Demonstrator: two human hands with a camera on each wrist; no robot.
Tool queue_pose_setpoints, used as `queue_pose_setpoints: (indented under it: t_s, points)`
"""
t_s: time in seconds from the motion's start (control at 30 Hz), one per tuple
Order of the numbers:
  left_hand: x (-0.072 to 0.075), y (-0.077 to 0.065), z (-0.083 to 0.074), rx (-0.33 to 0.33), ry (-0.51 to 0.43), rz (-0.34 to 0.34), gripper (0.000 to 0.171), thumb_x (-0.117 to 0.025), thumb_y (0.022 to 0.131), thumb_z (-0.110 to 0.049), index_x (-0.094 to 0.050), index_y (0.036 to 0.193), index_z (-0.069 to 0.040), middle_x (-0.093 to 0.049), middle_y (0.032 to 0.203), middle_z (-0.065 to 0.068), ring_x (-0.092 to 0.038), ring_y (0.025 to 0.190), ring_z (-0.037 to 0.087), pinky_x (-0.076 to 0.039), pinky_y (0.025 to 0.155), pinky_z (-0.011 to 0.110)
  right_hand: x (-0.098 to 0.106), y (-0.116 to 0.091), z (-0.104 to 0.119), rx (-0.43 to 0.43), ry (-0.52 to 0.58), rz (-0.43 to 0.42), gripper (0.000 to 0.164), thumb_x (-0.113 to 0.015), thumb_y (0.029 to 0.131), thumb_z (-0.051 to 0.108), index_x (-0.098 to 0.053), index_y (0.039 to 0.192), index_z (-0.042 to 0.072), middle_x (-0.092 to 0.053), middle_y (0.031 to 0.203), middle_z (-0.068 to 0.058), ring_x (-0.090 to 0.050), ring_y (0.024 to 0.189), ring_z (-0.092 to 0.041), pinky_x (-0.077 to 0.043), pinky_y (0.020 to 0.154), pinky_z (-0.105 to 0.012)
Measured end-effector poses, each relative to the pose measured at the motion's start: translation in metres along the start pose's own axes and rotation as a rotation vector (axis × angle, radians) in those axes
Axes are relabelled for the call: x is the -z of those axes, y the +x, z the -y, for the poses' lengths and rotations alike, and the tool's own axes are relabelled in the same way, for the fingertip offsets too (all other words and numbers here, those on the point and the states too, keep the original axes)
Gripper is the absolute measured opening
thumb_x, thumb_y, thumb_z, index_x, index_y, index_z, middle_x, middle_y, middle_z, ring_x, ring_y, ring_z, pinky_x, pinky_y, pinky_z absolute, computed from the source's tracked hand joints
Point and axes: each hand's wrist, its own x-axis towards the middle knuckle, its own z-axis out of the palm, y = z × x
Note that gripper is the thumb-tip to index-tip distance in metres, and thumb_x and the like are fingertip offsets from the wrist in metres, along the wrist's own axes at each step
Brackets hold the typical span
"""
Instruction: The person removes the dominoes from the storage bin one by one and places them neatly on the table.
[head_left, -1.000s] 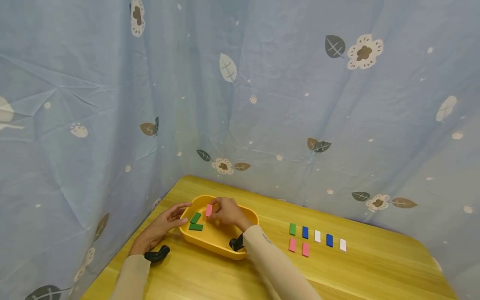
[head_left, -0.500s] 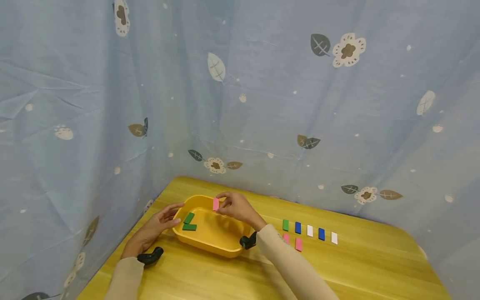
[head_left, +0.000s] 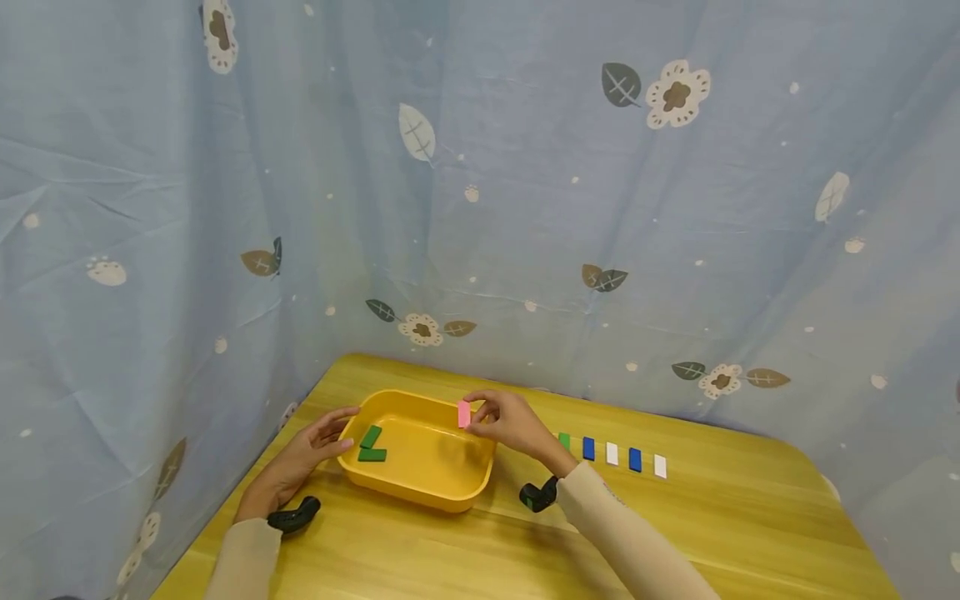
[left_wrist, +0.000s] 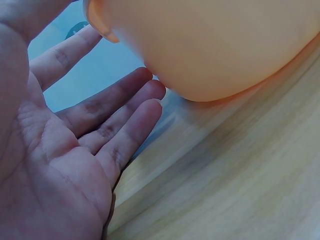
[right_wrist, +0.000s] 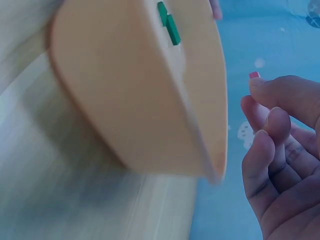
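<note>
A: Two hands are at work. What does the right hand (head_left: 513, 422) have?

B: It pinches a pink tile (head_left: 464, 414) between thumb and fingertips, holding it upright above the right far rim of the yellow tray (head_left: 450, 496). From the right wrist view only a sliver of the pink tile (right_wrist: 254, 75) shows above the curled fingers (right_wrist: 270, 125).

A: And the left hand (head_left: 303, 460)?

B: Its fingers lie straight and relaxed against the tray's left wall, gripping nothing. The left wrist view shows the palm (left_wrist: 55, 165) spread beside the tray's rounded corner (left_wrist: 210, 50), on the wooden table (head_left: 750, 533).

A: What lies near the pinched tile?

B: Below it and to its left, inside the tray, two green tiles (head_left: 371, 444) rest touching each other, close to the left hand's fingertips. To the right of the gripping hand, a row of tiles (head_left: 611, 452) lies flat on the table: green, blue, white, blue, white, set apart from one another, the green one partly hidden behind the wrist.

A: Anything behind?

B: One blue curtain (head_left: 525, 208) with leaves and flowers.
</note>
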Motion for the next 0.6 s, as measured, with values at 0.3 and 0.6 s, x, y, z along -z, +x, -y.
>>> queue_pose_setpoints:
  t_s: [0.3,0.6]
  points:
    - [-0.003,0.003,0.002,-0.009,0.009,-0.005,0.061,-0.065,0.103,-0.022,-0.040,0.158,-0.018,-0.034,0.161,0.016,-0.029,0.148,0.038,-0.041,0.101,0.018,0.028,-0.038,-0.015,-0.035,0.028,-0.035,0.046,-0.078,0.094,0.024,-0.065,0.138,0.018,-0.073,0.092,0.007,-0.066,0.070,-0.036,-0.053,0.059,-0.031]
    - [-0.002,0.000,0.001,0.032,0.016,-0.019,0.061,-0.064,0.104,-0.022,-0.038,0.159,-0.022,-0.035,0.161,0.014,-0.044,0.136,0.014,-0.044,0.098,0.017,0.047,-0.067,-0.029,-0.066,0.035,-0.076,0.049,-0.077,0.095,0.026,-0.062,0.140,0.019,-0.073,0.095,0.004,-0.064,0.073,-0.042,-0.053,0.061,-0.030]
